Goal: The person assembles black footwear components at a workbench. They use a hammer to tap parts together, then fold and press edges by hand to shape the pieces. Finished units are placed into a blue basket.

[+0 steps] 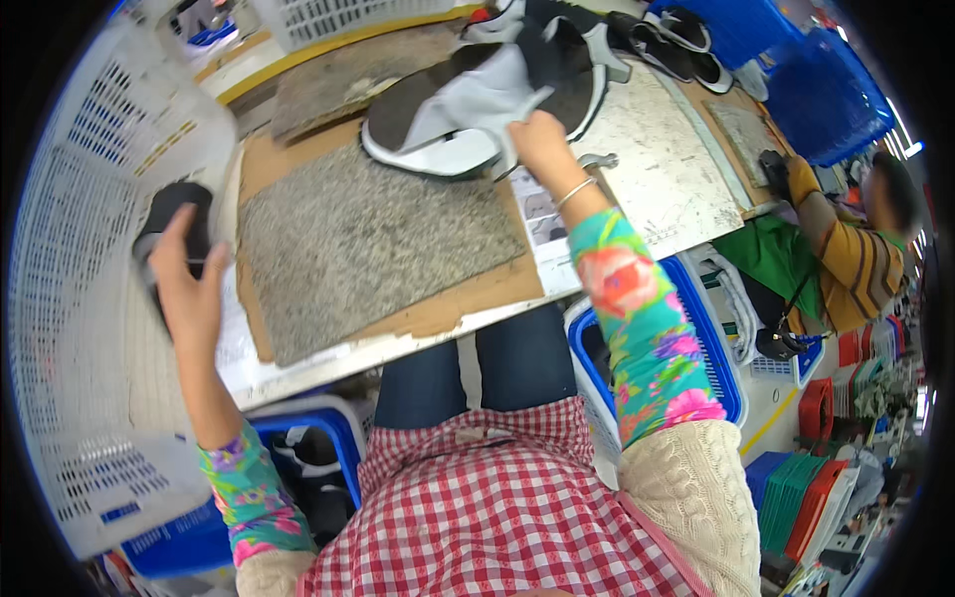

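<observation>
On the left, my left hand [187, 279] is open, thumb and fingers apart, over a dark shoe upper [182, 211] beside the white basket wall. Whether the fingertips touch that upper is hard to tell. My right hand [542, 149] has its fingers closed on the edge of a white-and-black shoe upper [448, 149] at the back of the table. This piece lies among other black-and-white uppers [572, 85], partly overlapping them. Below them a rough grey slab [378, 244] rests on brown cardboard.
A tall white perforated basket [85, 199] stands at the left. Blue baskets [686, 328] sit under the table edge. A small metal tool [599, 160] lies right of my right hand. Dark shoes [667, 50] are farther back. A co-worker [856, 249] works at the right.
</observation>
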`<state>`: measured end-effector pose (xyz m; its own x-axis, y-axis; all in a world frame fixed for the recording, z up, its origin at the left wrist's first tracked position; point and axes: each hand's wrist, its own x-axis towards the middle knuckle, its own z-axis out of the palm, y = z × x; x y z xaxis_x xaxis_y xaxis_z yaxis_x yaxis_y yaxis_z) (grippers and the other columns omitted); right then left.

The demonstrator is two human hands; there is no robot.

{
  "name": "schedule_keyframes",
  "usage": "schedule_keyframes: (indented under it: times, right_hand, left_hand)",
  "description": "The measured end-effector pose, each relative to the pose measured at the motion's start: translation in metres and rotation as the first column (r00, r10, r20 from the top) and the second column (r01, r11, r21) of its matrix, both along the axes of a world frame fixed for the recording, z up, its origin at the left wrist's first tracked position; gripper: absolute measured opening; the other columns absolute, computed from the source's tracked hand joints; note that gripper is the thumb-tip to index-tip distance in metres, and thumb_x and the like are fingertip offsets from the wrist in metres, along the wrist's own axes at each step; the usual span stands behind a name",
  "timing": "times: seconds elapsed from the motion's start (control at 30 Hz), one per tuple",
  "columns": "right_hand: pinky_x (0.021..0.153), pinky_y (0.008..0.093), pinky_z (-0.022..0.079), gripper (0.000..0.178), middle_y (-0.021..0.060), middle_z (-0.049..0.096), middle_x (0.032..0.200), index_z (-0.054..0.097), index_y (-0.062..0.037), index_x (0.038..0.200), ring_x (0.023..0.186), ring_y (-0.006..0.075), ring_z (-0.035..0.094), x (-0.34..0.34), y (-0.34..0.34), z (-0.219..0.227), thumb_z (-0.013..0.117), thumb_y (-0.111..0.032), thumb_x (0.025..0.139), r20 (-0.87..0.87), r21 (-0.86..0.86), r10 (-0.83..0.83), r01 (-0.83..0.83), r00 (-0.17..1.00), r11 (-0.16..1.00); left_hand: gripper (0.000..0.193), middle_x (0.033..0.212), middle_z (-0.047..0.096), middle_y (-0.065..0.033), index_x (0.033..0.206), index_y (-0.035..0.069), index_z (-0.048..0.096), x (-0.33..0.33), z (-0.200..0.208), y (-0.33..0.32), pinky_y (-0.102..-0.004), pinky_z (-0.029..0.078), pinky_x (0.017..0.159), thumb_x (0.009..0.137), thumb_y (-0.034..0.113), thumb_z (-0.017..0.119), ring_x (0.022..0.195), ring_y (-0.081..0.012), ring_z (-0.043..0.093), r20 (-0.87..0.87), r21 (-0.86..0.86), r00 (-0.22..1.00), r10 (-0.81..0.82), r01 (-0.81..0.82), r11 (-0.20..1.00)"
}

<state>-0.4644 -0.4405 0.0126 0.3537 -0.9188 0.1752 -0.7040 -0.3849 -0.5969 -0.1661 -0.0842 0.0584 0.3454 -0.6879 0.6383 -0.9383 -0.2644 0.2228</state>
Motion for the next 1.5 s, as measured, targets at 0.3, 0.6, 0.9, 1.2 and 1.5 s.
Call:
schedule_keyframes:
  times: [0.3, 0.6, 0.9, 1.2, 1.5]
  right_hand:
    - [0.100, 0.0426, 0.054, 0.050, 0.0085, 0.069, 0.133, 0.063, -0.0171, 0.140, 0.119, 0.0307, 0.068, -0.035, 0.108, 0.064, 0.059, -0.015, 0.090, -0.198, -0.797, 0.523, -0.447, 0.829, 0.406]
    - [0.119, 0.0479, 0.037, 0.082, 0.0154, 0.045, 0.158, 0.042, -0.0128, 0.157, 0.145, 0.0370, 0.042, -0.076, 0.164, -0.003, 0.076, -0.013, 0.082, 0.208, -0.299, 0.733, -0.672, 0.647, 0.678]
    - [0.100, 0.0425, 0.041, 0.059, 0.0031, 0.069, 0.109, 0.061, -0.0157, 0.130, 0.112, 0.0267, 0.060, -0.049, 0.187, 0.035, 0.086, -0.030, 0.078, 0.041, -0.411, 0.831, -0.749, 0.555, 0.520]
    - [0.080, 0.0405, 0.045, 0.025, 0.0021, 0.065, 0.089, 0.066, -0.0140, 0.098, 0.086, 0.0276, 0.064, -0.082, 0.181, 0.085, 0.080, -0.028, 0.082, 0.279, -0.654, 0.577, -0.288, 0.768, 0.700]
    - [0.081, 0.0423, 0.051, 0.026, 0.0063, 0.066, 0.089, 0.067, -0.0092, 0.099, 0.086, 0.0273, 0.067, -0.034, 0.213, 0.024, 0.077, -0.018, 0.076, 0.191, -0.626, 0.668, -0.435, 0.719, 0.647]
  left_hand:
    - [0.055, 0.134, 0.053, -0.0142, 0.138, 0.001, 0.048, -0.111, -0.010, -0.085, -0.0426, 0.035, 0.110, 0.098, 0.035, 0.065, 0.126, -0.0326, 0.049, -0.824, -0.465, 0.202, -0.529, 0.292, 0.836]
    - [0.044, 0.095, 0.053, -0.0131, 0.107, 0.004, 0.050, -0.178, 0.006, -0.050, -0.0420, 0.042, 0.083, 0.087, 0.035, 0.073, 0.087, -0.0337, 0.054, -0.493, -0.215, 0.782, -0.380, 0.314, 0.925]
    - [0.038, 0.067, 0.055, -0.0117, 0.083, 0.006, 0.054, -0.202, 0.044, -0.040, -0.0405, 0.048, 0.061, 0.080, 0.033, 0.080, 0.058, -0.0324, 0.059, 0.087, -0.150, 0.996, 0.012, 0.001, 0.989]
    - [0.029, 0.118, 0.070, -0.0086, 0.125, 0.001, 0.064, -0.096, -0.008, -0.007, -0.0345, 0.055, 0.078, 0.103, 0.021, 0.065, 0.106, -0.0178, 0.067, -0.950, -0.290, 0.212, -0.229, -0.328, 0.899]
    - [0.071, 0.148, 0.053, -0.0144, 0.152, 0.004, 0.047, -0.207, 0.016, -0.009, -0.0256, 0.056, 0.077, 0.085, -0.012, 0.064, 0.128, -0.0242, 0.057, -0.411, 0.074, 0.779, -0.473, 0.546, 0.835]
